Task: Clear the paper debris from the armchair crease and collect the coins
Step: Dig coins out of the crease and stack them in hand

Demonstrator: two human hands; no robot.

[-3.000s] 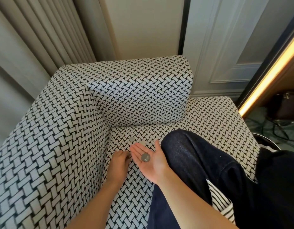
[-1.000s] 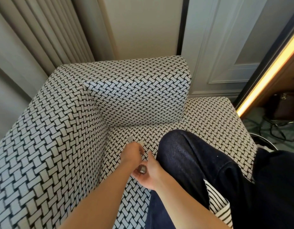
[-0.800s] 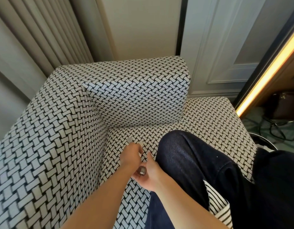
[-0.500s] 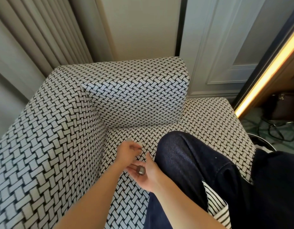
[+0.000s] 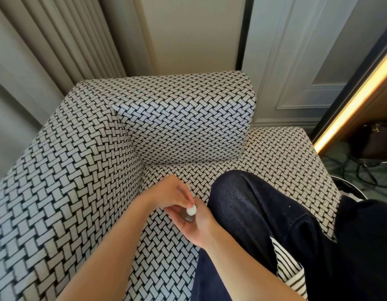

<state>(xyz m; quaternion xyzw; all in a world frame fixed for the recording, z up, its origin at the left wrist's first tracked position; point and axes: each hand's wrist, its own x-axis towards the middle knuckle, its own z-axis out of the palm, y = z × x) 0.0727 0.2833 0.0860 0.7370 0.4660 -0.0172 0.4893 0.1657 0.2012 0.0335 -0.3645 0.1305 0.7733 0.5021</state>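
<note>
Pinching coin (image 5: 191, 210) — left hand (image 5: 173, 193), above right hand (image 5: 195, 228)

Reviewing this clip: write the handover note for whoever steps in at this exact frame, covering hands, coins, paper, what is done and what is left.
Left hand: pinches a pale coin just above the right palm.
Right hand: palm up, open, carrying a darker coin; I cannot tell whether more lie under it.
Crease: no paper shows in the part in view.
Done: at least two coins are off the seat.
Left: drop the pale coin into the palm, then check the seat behind the hands and the crease for strays.
</note>
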